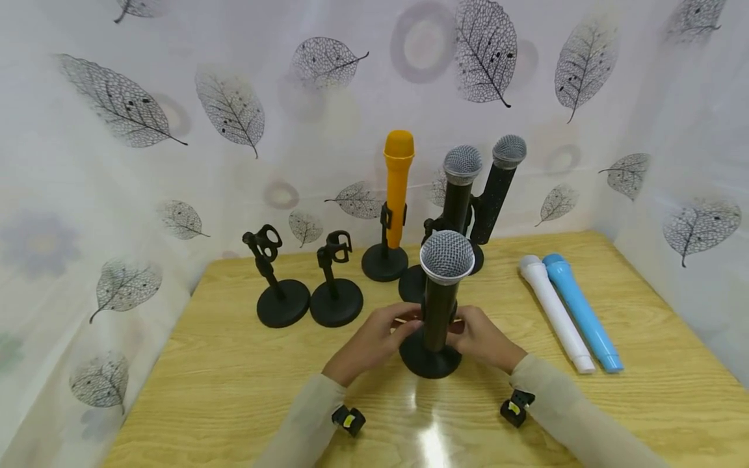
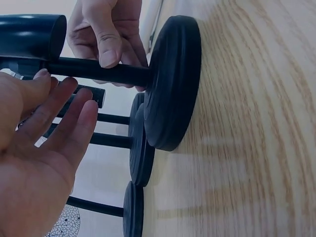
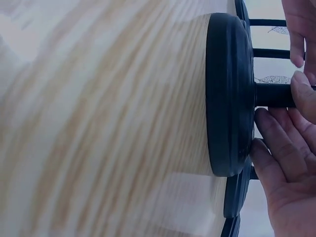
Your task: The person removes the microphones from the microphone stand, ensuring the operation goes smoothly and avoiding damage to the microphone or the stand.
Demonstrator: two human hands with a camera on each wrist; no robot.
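Note:
A black microphone (image 1: 439, 312) with a silver mesh head stands upright in a black desk stand (image 1: 430, 365) near the middle of the table. My left hand (image 1: 374, 338) pinches the stand around the clip, just below the microphone's lower end. On the other side, my right hand (image 1: 482, 337) grips the stem lower down, its thumb lying along it in the left wrist view. The stand's round base (image 3: 229, 94) rests on the wood. In the head view the microphone hides the stem and some fingertips.
Behind stand a yellow microphone (image 1: 398, 188) and two black microphones, one (image 1: 459, 188) nearer and one (image 1: 497, 195) farther, in stands. Two stands without microphones, one (image 1: 283, 303) beside another (image 1: 336, 303), are at left. A white microphone (image 1: 556, 312) and a blue microphone (image 1: 582, 312) lie at right.

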